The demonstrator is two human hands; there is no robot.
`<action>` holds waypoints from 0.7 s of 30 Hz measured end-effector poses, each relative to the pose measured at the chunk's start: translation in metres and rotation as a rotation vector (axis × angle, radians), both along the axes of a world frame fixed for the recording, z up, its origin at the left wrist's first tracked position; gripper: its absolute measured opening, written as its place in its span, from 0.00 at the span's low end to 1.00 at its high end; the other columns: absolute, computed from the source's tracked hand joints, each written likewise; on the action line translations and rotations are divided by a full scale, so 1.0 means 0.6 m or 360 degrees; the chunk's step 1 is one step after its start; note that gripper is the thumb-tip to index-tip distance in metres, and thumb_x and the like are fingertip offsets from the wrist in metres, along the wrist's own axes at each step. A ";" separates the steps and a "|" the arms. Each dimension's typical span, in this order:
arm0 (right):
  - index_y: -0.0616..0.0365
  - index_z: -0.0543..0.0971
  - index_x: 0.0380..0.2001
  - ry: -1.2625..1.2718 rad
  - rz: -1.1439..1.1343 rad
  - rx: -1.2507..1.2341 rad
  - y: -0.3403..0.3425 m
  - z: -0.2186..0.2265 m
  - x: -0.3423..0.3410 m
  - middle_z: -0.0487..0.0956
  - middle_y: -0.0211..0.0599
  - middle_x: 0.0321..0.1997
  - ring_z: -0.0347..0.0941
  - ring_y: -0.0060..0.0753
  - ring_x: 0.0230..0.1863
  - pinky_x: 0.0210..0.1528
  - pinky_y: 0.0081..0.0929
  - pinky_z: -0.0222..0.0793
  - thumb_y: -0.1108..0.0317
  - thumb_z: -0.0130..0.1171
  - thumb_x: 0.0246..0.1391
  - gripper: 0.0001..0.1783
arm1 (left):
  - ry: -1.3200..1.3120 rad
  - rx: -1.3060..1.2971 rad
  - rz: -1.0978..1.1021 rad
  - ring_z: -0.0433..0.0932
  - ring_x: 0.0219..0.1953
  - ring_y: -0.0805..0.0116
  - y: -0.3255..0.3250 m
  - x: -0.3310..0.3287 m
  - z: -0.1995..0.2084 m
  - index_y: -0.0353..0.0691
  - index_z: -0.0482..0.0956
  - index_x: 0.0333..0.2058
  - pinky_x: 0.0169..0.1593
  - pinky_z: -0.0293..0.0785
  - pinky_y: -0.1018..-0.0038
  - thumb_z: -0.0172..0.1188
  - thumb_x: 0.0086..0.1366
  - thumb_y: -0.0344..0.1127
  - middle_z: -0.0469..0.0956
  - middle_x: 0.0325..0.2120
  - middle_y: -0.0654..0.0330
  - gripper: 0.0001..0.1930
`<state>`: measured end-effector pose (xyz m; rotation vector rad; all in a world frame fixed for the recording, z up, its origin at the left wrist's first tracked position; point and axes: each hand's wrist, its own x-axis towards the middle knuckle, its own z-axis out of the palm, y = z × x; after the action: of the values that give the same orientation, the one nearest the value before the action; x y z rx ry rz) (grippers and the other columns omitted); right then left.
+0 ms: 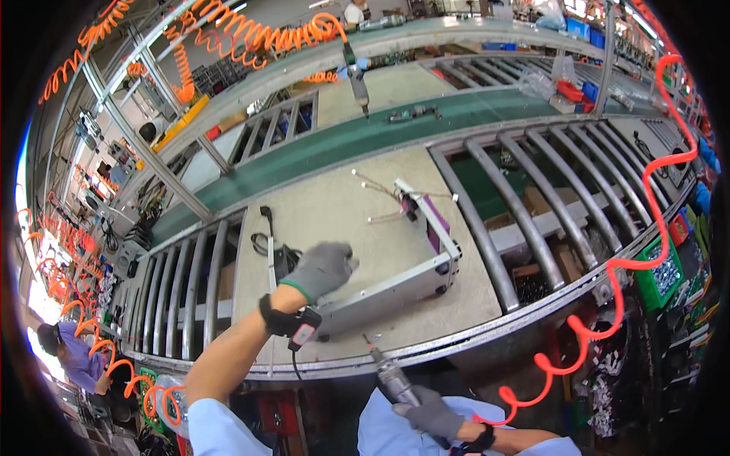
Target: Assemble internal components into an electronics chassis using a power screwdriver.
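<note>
Power screwdriver (394, 381): fingers of right hand (430, 414) grip it. Metal chassis (384, 299): left hand (322, 270) overlaps it, fingers curled, contents unclear.

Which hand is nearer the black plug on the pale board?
Left. The left hand is over the board, toward the person and right of the black plug; the right hand is farther, past the board's near edge, gripping a screwdriver.
</note>
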<state>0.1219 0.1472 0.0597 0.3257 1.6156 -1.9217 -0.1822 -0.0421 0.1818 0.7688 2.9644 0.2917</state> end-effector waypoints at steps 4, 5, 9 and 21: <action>0.59 0.75 0.48 0.0025 -0.0055 0.0133 0.066 0.013 0.030 0.75 0.30 0.28 0.72 0.18 0.23 0.23 0.24 0.72 0.58 0.71 0.58 0.22 | 0.0089 0.0674 -0.0072 0.87 0.35 0.53 0.017 0.118 0.074 0.35 0.86 0.40 0.41 0.81 0.64 0.66 0.67 0.37 0.86 0.33 0.47 0.11; 0.59 0.75 0.47 0.0038 -0.0103 0.0190 0.077 0.014 0.034 0.75 0.30 0.27 0.73 0.19 0.22 0.23 0.24 0.72 0.59 0.71 0.58 0.22 | 0.0193 0.0825 -0.0155 0.87 0.35 0.55 0.021 0.154 0.065 0.36 0.86 0.40 0.40 0.81 0.65 0.67 0.66 0.37 0.86 0.34 0.47 0.10; 0.60 0.74 0.47 -0.0052 -0.0183 0.0358 0.104 0.016 0.037 0.76 0.33 0.27 0.73 0.21 0.20 0.20 0.25 0.71 0.58 0.70 0.58 0.22 | 0.0111 0.0616 -0.0117 0.84 0.34 0.51 0.049 0.256 -0.057 0.41 0.86 0.40 0.39 0.80 0.63 0.67 0.65 0.36 0.84 0.33 0.53 0.08; 0.55 0.76 0.50 0.0421 -0.0283 0.0310 0.099 0.017 0.031 0.75 0.28 0.24 0.69 0.20 0.17 0.19 0.25 0.67 0.59 0.67 0.59 0.19 | -0.0043 0.1116 0.0221 0.83 0.30 0.59 0.073 0.243 -0.187 0.38 0.82 0.39 0.33 0.80 0.65 0.63 0.69 0.32 0.83 0.31 0.54 0.05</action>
<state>0.1404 0.2069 0.0700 0.3129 2.0141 -2.0095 -0.0364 0.0016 0.0698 0.5788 2.8740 1.3777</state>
